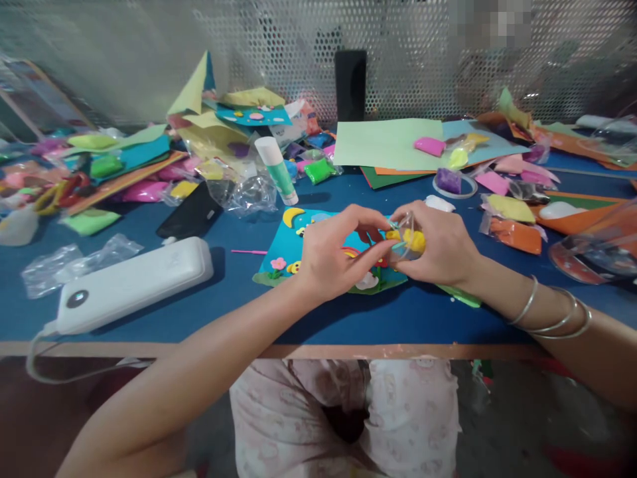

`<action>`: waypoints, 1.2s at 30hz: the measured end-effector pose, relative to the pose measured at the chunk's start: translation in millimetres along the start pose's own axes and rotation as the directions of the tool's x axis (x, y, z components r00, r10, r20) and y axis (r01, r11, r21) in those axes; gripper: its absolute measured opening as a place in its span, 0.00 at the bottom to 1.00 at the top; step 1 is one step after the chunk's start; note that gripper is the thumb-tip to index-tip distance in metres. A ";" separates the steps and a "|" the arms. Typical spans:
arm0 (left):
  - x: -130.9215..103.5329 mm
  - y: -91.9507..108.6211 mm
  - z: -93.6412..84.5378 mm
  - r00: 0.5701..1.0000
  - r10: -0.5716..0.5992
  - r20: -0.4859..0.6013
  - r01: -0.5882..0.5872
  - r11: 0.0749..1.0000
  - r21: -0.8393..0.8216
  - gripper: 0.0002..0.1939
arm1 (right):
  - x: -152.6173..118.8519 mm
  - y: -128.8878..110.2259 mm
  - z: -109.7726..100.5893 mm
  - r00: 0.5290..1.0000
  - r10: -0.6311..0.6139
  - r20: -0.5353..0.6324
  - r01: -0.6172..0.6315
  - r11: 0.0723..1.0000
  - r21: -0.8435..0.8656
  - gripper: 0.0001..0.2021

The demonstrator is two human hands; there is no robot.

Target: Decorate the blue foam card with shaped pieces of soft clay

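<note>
Between both hands is a small clear plastic packet of yellow clay (415,240). My right hand (438,242) is closed around its right side. With thumb and fingertips, my left hand (331,252) pinches the packet's left end. Beneath my hands lies a blue clay-decorated sheet (279,242), partly hidden by them. It bears a yellow moon (293,216), a pink flower (278,263) and a green strip along the bottom. A thin pink stick (249,252) lies at its left edge.
A white power bank (134,285) with a cable, a black phone (189,212) and a glue stick (277,170) are to the left. Pale green paper (388,143) and several clay packets line the back. An orange clay packet (515,236) lies right.
</note>
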State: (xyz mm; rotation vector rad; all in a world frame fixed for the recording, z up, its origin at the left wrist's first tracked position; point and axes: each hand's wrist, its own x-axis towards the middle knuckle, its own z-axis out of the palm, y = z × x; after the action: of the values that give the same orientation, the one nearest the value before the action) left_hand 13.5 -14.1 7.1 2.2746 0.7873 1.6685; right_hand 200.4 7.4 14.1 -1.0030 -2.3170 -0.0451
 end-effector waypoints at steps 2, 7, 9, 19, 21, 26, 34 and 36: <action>0.2 1.4 0.3 0.998 0.057 -0.001 -0.057 0.998 0.028 0.06 | -0.5 -2.3 2.8 1.000 0.006 -0.008 -0.006 1.000 -0.013 0.16; 1.3 -0.1 0.1 0.988 0.131 0.082 -0.141 0.981 0.134 0.05 | -1.8 -2.7 6.6 0.999 -0.008 -0.037 0.007 1.000 -0.031 0.18; 0.7 -1.2 -0.2 0.984 0.123 0.125 -0.142 0.977 0.157 0.08 | -1.9 -2.9 6.6 0.999 -0.017 -0.042 0.017 1.000 -0.005 0.18; 0.9 1.4 -6.1 0.972 0.112 0.207 -0.138 0.983 0.118 0.19 | 1.1 -3.5 3.8 0.990 0.082 -0.117 -0.078 0.996 0.037 0.17; 0.2 1.9 -5.3 0.971 0.127 0.204 -0.162 0.973 0.167 0.19 | 1.1 -3.8 3.7 0.985 0.079 -0.151 -0.074 0.996 0.041 0.17; -1.9 5.0 -2.6 0.948 0.103 0.302 -0.162 0.971 0.176 0.20 | -2.2 -5.8 5.7 0.990 0.043 -0.134 -0.043 0.999 -0.002 0.16; 1.6 11.2 -0.2 0.910 -0.018 0.414 -0.049 0.987 0.151 0.13 | -9.4 -16.1 4.3 0.995 -0.101 0.026 0.102 0.992 -0.080 0.11; 1.2 9.9 1.4 0.893 -0.009 0.450 -0.061 0.988 0.142 0.14 | -9.6 -19.4 2.4 0.994 -0.091 0.066 0.098 0.990 -0.103 0.11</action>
State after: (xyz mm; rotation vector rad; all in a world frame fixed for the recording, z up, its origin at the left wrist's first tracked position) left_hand 18.0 -21.5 12.2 2.6381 0.7923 1.0423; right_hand 191.3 -12.0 10.8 -0.9575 -2.4389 -0.1791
